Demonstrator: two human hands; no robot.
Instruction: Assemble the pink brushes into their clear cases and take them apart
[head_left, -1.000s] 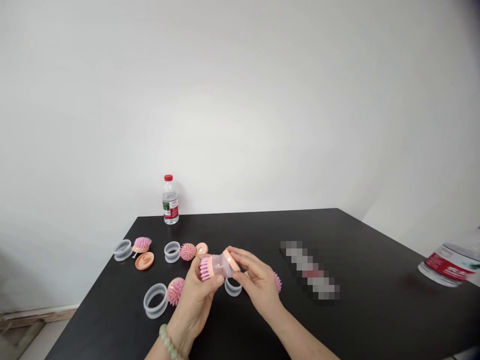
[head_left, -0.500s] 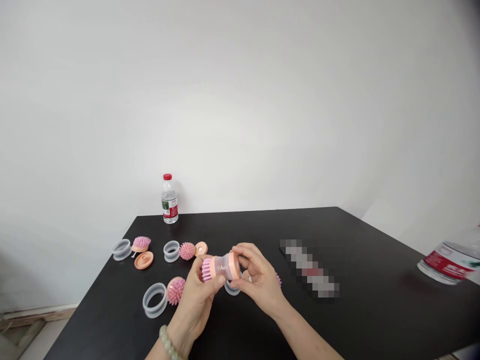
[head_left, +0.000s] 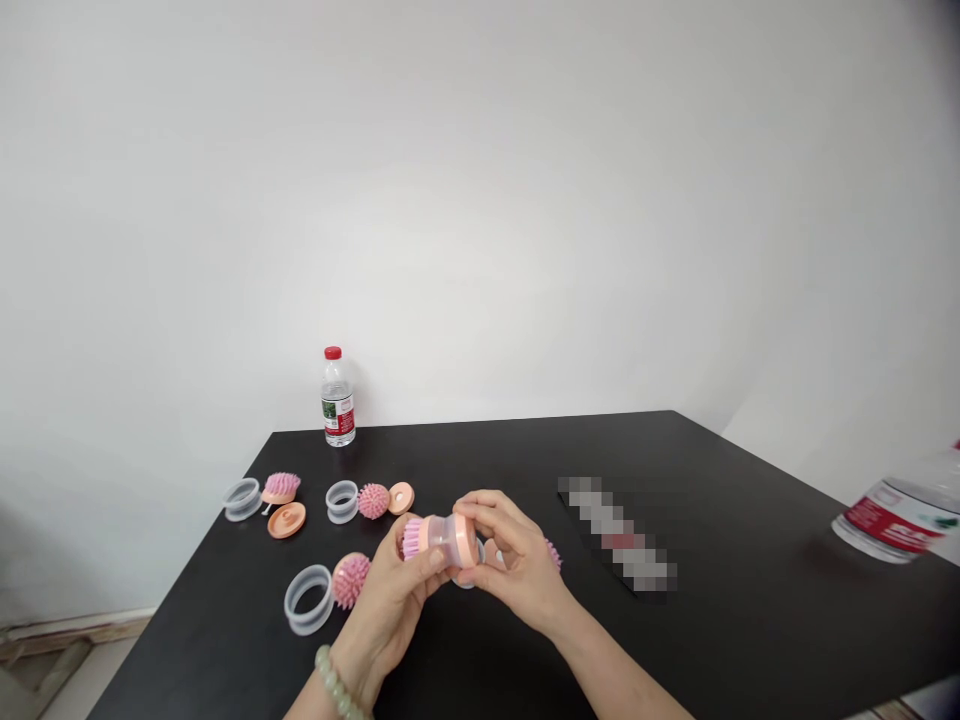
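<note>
Between my hands a scrubbing brush lies on its side in the air, pink bristles to the left, clear waisted body, peach cap to the right. My left hand is wrapped around its bristle end and body, thumb on the clear part. The fingers and thumb of my right hand grip the peach cap. Under and behind my hands, a clear ring, a peach piece and pink bristles are partly hidden. To the left of my left hand are a pink bristle head and a clear ring.
On the black table, farther left, lie more clear rings, bristle heads and peach caps. A water bottle stands at the back edge, another bottle at the right. A blurred flat item lies right of centre.
My right fingers have shifted slightly around the peach cap, and the brush has turned a little. The view has moved slightly; the things on the table stay in place.
</note>
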